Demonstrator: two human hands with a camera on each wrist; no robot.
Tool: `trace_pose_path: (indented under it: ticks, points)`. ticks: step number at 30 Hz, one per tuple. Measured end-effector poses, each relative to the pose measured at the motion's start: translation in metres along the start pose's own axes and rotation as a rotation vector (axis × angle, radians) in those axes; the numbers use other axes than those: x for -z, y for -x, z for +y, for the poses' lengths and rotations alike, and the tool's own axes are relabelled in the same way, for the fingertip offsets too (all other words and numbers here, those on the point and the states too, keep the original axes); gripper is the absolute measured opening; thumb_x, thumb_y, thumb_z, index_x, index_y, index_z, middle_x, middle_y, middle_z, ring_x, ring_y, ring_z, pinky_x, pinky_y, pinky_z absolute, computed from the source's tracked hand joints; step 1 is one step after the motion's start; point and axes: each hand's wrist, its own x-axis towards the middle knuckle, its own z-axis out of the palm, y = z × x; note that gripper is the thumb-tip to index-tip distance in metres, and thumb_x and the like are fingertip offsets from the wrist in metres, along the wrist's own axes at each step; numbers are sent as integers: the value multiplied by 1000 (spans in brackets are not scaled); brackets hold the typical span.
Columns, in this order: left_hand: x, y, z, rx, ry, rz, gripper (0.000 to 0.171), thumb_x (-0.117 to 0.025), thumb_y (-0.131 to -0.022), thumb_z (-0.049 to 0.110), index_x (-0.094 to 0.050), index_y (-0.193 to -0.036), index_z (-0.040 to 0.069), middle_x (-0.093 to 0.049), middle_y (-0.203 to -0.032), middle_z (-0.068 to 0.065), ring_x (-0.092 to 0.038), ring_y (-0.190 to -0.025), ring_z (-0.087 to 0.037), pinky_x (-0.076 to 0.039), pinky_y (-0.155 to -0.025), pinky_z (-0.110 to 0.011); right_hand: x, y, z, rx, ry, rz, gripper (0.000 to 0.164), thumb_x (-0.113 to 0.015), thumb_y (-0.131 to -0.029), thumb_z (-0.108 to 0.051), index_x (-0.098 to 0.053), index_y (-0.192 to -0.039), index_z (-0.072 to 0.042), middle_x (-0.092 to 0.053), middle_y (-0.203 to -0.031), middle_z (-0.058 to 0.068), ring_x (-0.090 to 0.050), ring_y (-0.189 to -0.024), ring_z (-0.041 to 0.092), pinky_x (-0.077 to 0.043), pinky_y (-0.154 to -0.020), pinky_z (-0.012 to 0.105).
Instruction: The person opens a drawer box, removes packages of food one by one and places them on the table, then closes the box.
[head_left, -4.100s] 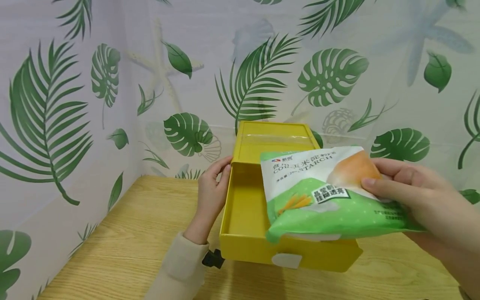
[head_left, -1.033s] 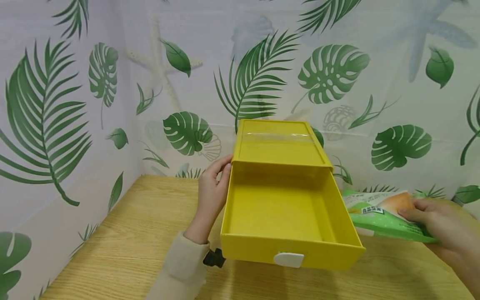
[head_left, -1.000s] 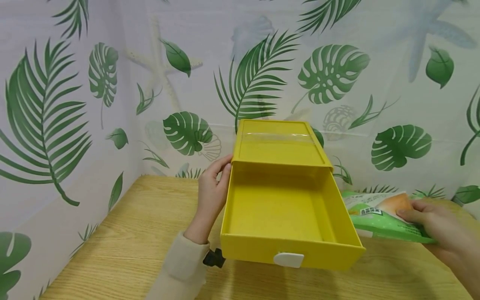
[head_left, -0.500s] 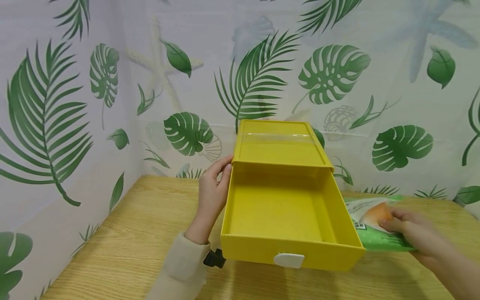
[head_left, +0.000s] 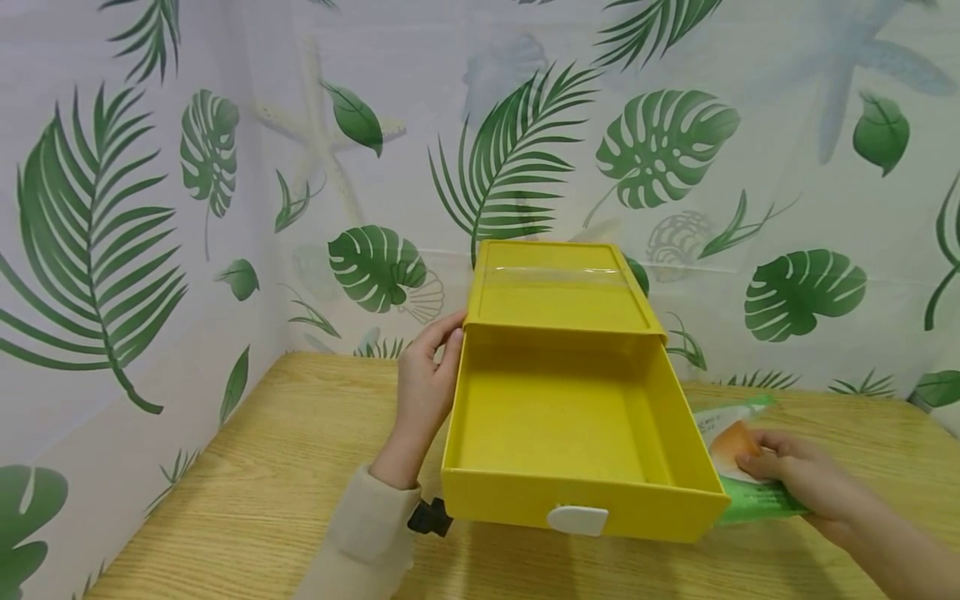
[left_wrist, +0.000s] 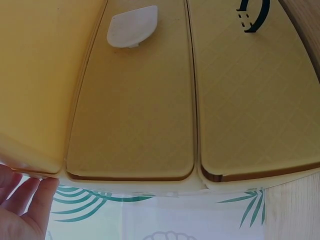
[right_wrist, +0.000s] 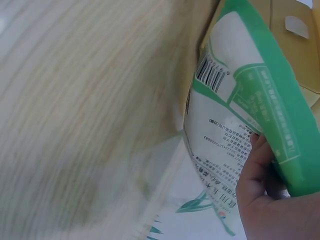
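A yellow drawer cabinet (head_left: 555, 292) stands on the table with its top drawer (head_left: 585, 417) pulled out and nothing inside. My left hand (head_left: 423, 392) rests against the cabinet's left side, and its fingertips touch the casing edge in the left wrist view. At the right of the drawer, my right hand (head_left: 810, 479) grips a green and white bag of corn starch (head_left: 757, 504), thumb on the printed front. The drawer wall hides the bag's left part. The right wrist view shows the bag's back (right_wrist: 220, 125) with a barcode, tilted above the table.
Below the pulled-out drawer, the left wrist view shows a drawer front with a white handle (left_wrist: 132, 27) and another with a dark handle (left_wrist: 257, 17). A leaf-patterned cloth (head_left: 360, 167) hangs behind the wooden table (head_left: 247, 500).
The bag was held over the drawer, then right of the cabinet. Over the last second my right hand has lowered it and brought it left, beside the drawer. My left hand has stayed put.
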Motion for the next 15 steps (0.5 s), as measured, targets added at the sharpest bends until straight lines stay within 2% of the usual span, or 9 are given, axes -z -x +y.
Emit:
trace_pose_path:
  ticks: [7,15]
  points:
    - [-1,0,1,-3,7,1,25,-50,-90,5,-58,-111,-8,-59,-107,-18,-56,-97,-27,-46,-84,-34,-1,-1,2,-39,229,102,44,-48,-91,-17,-35,-118,16,-55,-94,4,-48,-78,14,-44,-65,28]
    - [0,0,2,0,8,3,25,-50,-90,4,-58,-110,-8,-59,-107,-18,-56,-96,-27,-46,-83,-35,2,-2,3,-20,387,154,39,-51,-89,-14,-40,-110,17,-56,-90,6,-48,-76,13,-44,-63,27]
